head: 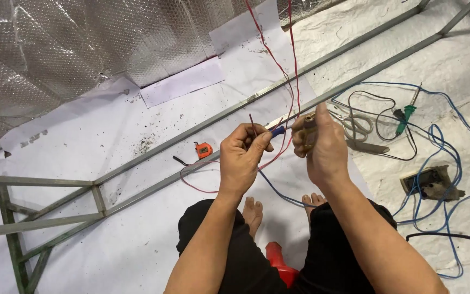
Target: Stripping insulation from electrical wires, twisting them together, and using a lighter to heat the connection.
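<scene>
Red wires (295,65) are seen coming down from above, at the far edge of the floor, into the space between the two hands. The left hand (241,155) is closed, and a short dark wire end (252,124) is pinched between its thumb and fingers and points upward. The right hand (322,144) is clamped around a small brown tool (309,130), probably a stripper or cutter; its exact kind cannot be told. Between the hands a blue wire (277,130) is held, and it runs down toward the bare feet.

As far as can be judged, the work on the wire ends is in the middle: the ends are gathered and held, but no finished joint is seen, and no tape or cover is on them.

White sheeting (110,125) is spread over the floor, and a long grey metal frame (153,155) lies across it. A small orange tape measure (203,149) is placed just beside the frame. Toward the right edge of the floor a green screwdriver (406,115), loose blue cable (441,158) and a dark socket box (430,179) are found. Silver bubble foil (55,49) covers the far left corner. No label or sign can be read.
</scene>
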